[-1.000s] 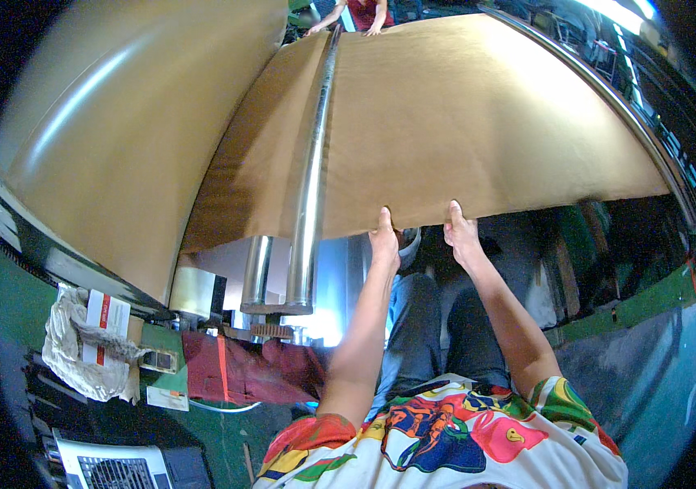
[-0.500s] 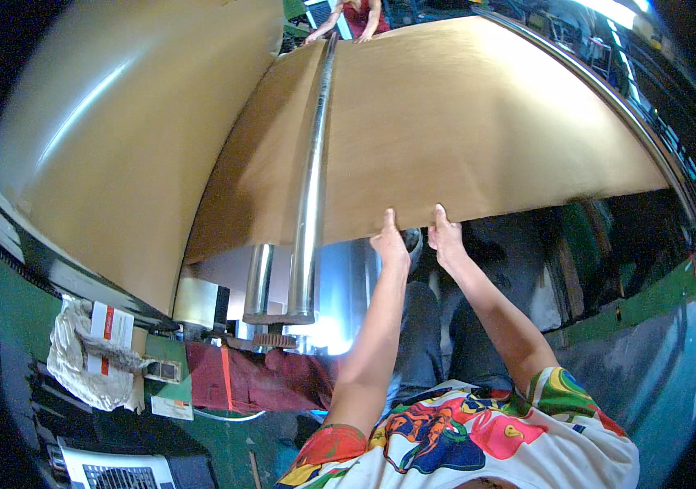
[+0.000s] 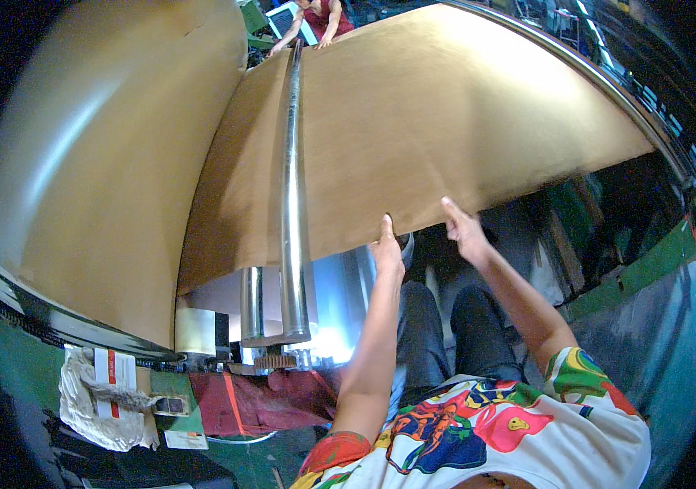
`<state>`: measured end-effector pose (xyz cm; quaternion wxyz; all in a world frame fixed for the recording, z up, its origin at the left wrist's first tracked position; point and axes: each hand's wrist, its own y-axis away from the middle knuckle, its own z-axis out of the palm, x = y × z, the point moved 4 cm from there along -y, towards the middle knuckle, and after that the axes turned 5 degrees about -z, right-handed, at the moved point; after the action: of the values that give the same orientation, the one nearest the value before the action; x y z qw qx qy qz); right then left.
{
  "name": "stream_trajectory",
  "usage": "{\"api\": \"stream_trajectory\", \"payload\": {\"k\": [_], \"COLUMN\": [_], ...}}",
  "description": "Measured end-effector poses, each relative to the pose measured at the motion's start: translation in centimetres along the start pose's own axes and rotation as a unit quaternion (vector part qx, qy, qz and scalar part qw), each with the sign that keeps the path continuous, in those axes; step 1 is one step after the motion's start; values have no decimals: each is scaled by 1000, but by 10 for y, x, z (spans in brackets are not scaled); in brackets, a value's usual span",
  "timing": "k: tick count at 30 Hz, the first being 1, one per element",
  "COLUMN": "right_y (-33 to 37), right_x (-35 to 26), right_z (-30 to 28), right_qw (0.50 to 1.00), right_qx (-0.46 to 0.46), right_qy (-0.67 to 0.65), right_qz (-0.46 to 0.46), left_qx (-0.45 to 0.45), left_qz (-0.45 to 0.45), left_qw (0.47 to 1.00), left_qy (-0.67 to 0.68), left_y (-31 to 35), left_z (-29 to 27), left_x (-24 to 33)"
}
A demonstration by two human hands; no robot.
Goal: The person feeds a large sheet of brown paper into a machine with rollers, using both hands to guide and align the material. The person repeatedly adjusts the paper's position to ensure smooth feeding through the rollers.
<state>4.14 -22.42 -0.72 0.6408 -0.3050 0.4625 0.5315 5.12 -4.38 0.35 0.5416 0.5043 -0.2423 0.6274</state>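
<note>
A wide tan sheet (image 3: pixel 364 147) stretches across the machine, its near edge toward me. My left hand (image 3: pixel 387 251) pinches that edge, thumb on top and fingers underneath. A little to the right, my right hand (image 3: pixel 466 234) is closed on the same edge, its thumb pointing forward over the sheet; the fingers below are partly hidden. Left of my hands, a shiny metal roller (image 3: pixel 292 187) lies across the top of the sheet. A second, shorter-looking metal roller (image 3: pixel 252 306) shows below the sheet's edge.
A large tan roll (image 3: pixel 111 163) fills the left side. A person in red (image 3: pixel 323 20) stands at the far edge, hands near the sheet. A gear (image 3: pixel 274 361) sits at the roller's near end. Pale cloth (image 3: pixel 91 407) and dark red cloth (image 3: pixel 266 399) lie lower left.
The view has shifted slightly, so the roller and far person appear farther left. My right hand has moved a little away from my left along the edge.
</note>
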Motion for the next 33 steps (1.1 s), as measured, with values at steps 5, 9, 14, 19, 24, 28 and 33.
{"api": "stream_trajectory", "payload": {"k": [5, 9, 14, 19, 24, 28, 33], "right_y": [-24, -15, -6, 0, 1, 7, 5], "right_x": [-22, -18, -35, -36, -25, -23, -14], "right_z": [-46, -46, -35, -27, -25, -13, -4], "right_qw": [997, 994, 999, 997, 998, 998, 998], "right_qx": [31, 23, 41, 76, 48, 56, 56], "right_qy": [-77, -106, -19, 8, 40, 14, -9], "right_qz": [5, 16, -14, -14, -19, -4, 7], "left_qx": [-17, -8, -2, -23, -34, -2, 138], "left_qz": [-19, -8, -1, -57, -25, -11, 83], "left_qw": [1000, 1000, 1000, 998, 998, 999, 987], "left_qy": [6, -7, -31, -3, 41, 48, 6], "left_y": [-19, -24, -19, 0, -13, -10, -8], "left_z": [-13, -24, -33, -31, -43, -45, -43], "left_x": [-12, -9, 6, 24, 18, 20, 18]}}
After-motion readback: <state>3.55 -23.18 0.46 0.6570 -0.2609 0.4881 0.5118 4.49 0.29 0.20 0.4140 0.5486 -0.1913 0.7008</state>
